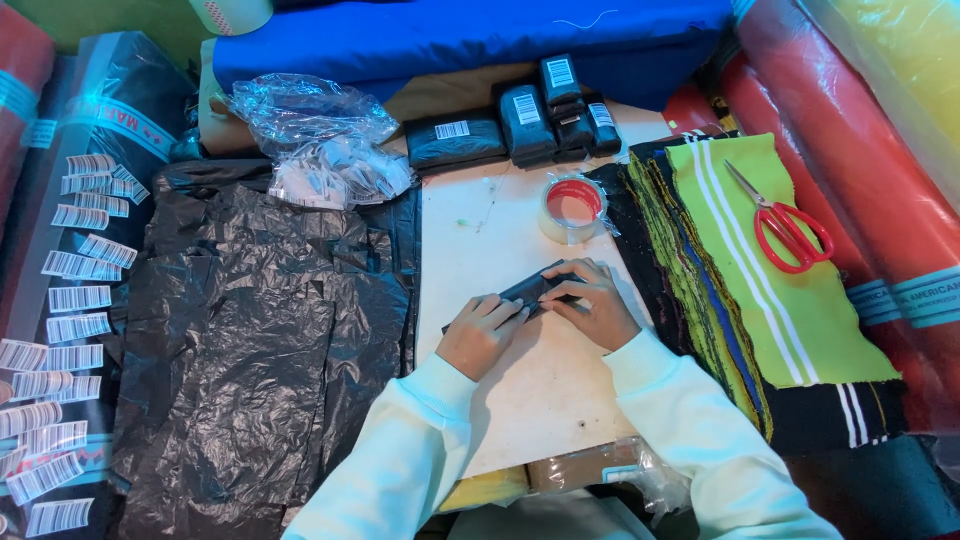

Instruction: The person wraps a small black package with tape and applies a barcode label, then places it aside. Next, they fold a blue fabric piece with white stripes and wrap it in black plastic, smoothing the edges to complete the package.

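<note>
A person in pale mint sleeves [690, 420] worked at a white board [520, 400], both hands closed on a small black packet [532, 291] near the board's middle. The left hand [480, 333] pressed its fingers together on the packet's lower-left end, while the right hand [592, 303] curled over its upper-right end, fingertips pinching the edge. The packet lay flat on the board, its long axis running on a diagonal from lower left to upper right, the far end pointing toward a roll of clear tape [572, 208] that stood just beyond the hands.

To the left of the board, crumpled black plastic bags [260, 330] spread over the surface, with strips of barcode stickers [70, 300] laid out at the far left edge. To the right sat a stack of fabric pieces [740, 290] topped by a lime-green cloth with white stripes, and red-handled scissors [785, 222] rested on it, blades pointing up and left.

Farther back, several finished black packets bearing white labels [530, 120] were grouped at the board's far edge, beside a clear bag of loose labels [325, 150]. Blue cloth [470, 40] lay behind them, and red fabric rolls [860, 150] leaned along the right side.
</note>
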